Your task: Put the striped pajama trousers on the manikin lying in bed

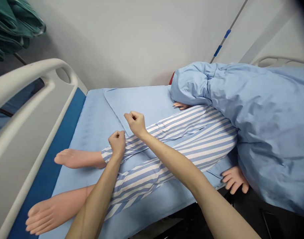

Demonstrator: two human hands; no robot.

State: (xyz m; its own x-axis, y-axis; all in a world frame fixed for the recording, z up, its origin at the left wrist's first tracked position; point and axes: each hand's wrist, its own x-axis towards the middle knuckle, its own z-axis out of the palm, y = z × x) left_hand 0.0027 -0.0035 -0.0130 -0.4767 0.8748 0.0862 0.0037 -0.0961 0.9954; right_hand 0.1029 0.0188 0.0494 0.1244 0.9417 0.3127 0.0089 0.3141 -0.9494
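Both my hands are closed into fists over the far leg of a manikin lying on the bed. My left hand [117, 143] hovers at the shin, in front of the blue-and-white striped trousers [191, 146]. A little farther off and to the right, my right hand [137, 123] is curled, a dark hollow showing between thumb and fingers. Nothing shows in either fist. The manikin's bare far foot [74, 158] and near foot [49, 210] point left. My left forearm hides part of the near shin.
A light blue quilt [261, 122] is bunched over the manikin's upper body, one manikin hand [235, 179] sticking out below. At left stands the bed's end board [37, 122]. Pale blue sheet [92, 113] covers the mattress. A pole [223, 39] leans by the wall; green cloth [15, 26] hangs upper left.
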